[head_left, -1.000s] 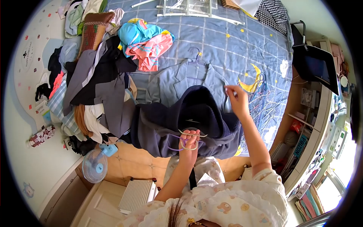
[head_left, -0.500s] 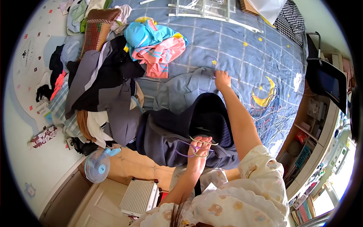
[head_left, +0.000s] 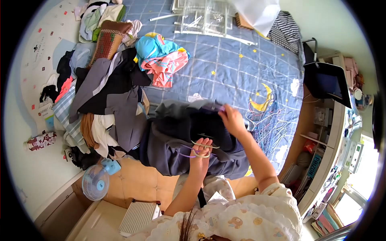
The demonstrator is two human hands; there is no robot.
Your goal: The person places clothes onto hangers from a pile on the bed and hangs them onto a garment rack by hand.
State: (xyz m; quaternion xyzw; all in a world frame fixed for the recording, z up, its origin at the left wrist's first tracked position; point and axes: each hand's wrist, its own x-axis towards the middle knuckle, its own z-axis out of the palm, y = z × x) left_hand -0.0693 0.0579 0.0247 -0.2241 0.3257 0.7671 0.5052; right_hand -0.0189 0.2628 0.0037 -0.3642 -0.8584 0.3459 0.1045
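Note:
My left hand [head_left: 201,148] is closed round clothes hangers [head_left: 210,146], pale green and purple, over a dark grey garment [head_left: 169,140] with a black inside. My right hand [head_left: 233,121] pinches the edge of a blue-grey garment [head_left: 177,107], which is raised and folded over the dark one. Most of the blue-grey garment's far side is out of sight behind the lifted part. The dark garment lies along the near edge of the bed, close to my lap.
A heap of clothes [head_left: 116,88] covers the bed's left side, beside a blue and pink bundle [head_left: 163,58]. Several hangers [head_left: 267,124] lie tangled at the right. Clear panels [head_left: 205,18] lie at the back. A fan [head_left: 95,182] and a white ridged box [head_left: 138,217] stand below left.
My right hand has drawn the blue-grey garment's edge up and towards me, over the dark garment. My left hand keeps the hangers in nearly the same place. The view has shifted slightly.

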